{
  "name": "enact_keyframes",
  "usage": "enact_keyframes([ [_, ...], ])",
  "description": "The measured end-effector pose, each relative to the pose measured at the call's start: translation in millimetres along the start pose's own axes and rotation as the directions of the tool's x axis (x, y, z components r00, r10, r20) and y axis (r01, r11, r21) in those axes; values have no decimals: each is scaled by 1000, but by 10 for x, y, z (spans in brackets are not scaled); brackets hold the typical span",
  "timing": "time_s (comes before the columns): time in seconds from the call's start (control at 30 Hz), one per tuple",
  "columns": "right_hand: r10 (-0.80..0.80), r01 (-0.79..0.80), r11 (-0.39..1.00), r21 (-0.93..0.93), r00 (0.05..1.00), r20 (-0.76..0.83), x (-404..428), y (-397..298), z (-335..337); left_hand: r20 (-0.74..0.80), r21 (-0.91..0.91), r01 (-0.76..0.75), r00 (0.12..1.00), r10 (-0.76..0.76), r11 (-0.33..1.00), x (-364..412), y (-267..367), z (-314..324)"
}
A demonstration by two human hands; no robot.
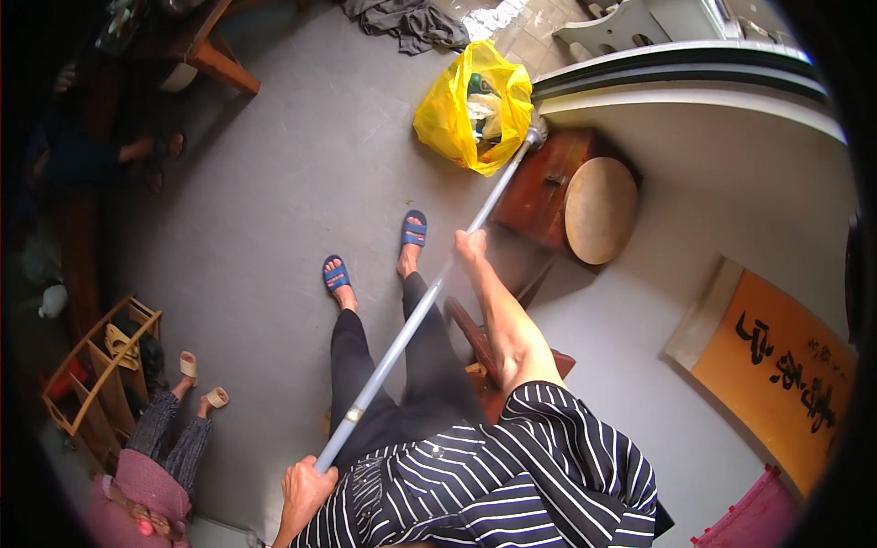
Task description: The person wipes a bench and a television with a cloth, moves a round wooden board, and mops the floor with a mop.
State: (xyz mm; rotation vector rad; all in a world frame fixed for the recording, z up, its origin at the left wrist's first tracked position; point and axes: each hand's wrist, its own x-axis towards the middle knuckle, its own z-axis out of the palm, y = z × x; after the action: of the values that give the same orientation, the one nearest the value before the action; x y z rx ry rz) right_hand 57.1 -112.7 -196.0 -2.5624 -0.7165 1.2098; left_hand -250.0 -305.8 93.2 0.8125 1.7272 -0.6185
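Observation:
A long pale grey-blue pole point(428, 301) slants across my body, gripped at both ends of my reach. Near its lower end my left hand point(307, 483) is closed around it. Farther along, my right hand point(471, 248) also grasps the shaft. The pole's far end meets a round grey fitting point(532, 137) between a yellow plastic bag point(438, 113) and a reddish-brown wooden cabinet point(527, 198). What is attached beyond that fitting is mostly hidden. Inside the open-topped bag lie crumpled plastic and a green item point(479, 83).
A round tan disc point(601, 211) leans on the cabinet. Dark cloth point(408, 24) lies on the grey floor point(260, 205) beyond the bag. One person point(154, 472) is at lower left near a wooden rack point(103, 370); another person's feet point(161, 147) show by a wooden table point(223, 65).

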Motion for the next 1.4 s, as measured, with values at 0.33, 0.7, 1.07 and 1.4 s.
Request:
enact_keyframes([
  [0.33, 170, -223, 919, 325, 968, 184, -685, 672, 920, -299, 448, 29, 947, 120, 893, -250, -660, -786],
  [0.7, 593, -638, 550, 539, 753, 287, -1997, 826, 1483, -480, 783, 125, 744, 464, 610, -80, -1503, -1703],
  [1.07, 354, -395, 558, 730, 909, 221, -2368, 339, 984, -480, 687, 147, 827, 293, 711, 111, -2116, -1690],
  [1.4, 432, -333, 559, 759, 899, 76, -1336, 867, 298, -350, 714, -124, 789, 505, 689, 312, -833, -1046],
])
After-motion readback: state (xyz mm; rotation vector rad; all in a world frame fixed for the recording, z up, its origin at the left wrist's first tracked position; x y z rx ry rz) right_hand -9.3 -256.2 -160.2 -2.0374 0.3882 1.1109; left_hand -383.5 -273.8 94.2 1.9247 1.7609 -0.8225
